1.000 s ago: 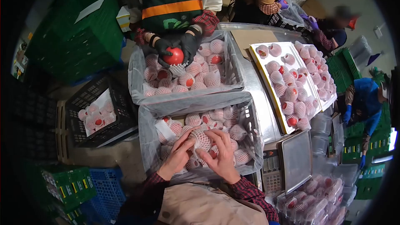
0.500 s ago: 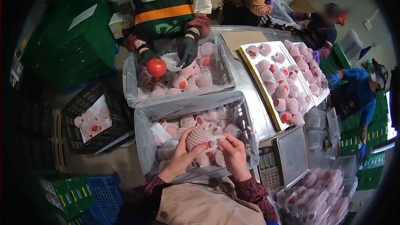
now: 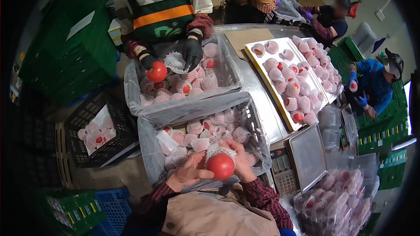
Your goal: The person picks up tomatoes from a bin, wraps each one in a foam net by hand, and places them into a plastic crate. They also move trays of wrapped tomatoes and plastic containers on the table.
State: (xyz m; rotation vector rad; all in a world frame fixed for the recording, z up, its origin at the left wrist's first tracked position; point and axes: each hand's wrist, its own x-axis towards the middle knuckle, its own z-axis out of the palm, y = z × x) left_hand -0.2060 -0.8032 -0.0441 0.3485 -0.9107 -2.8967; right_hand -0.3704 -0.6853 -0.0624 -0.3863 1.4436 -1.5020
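Between my hands is a red tomato (image 3: 220,166), mostly bare, with a white foam net (image 3: 217,150) bunched at its far side. My left hand (image 3: 191,171) holds the fruit from the left, its fingers partly hidden behind it. On the right, my right hand (image 3: 236,159) grips the net and the tomato's side. Below them stands a crate lined with grey plastic (image 3: 151,166), full of foam-netted tomatoes (image 3: 194,127).
Across from me, a person in black gloves holds a tomato (image 3: 157,71) over another lined crate (image 3: 183,101). At right are a yellow-edged tray (image 3: 267,83), a scale (image 3: 307,157) and clear packs (image 3: 332,201). A black crate (image 3: 83,148) stands left. Other people work farther back.
The net around the tomato in my hands has been pulled back, baring its red surface. My right hand has moved left, closer to my left hand. The worker in blue has raised a hand holding a netted fruit.
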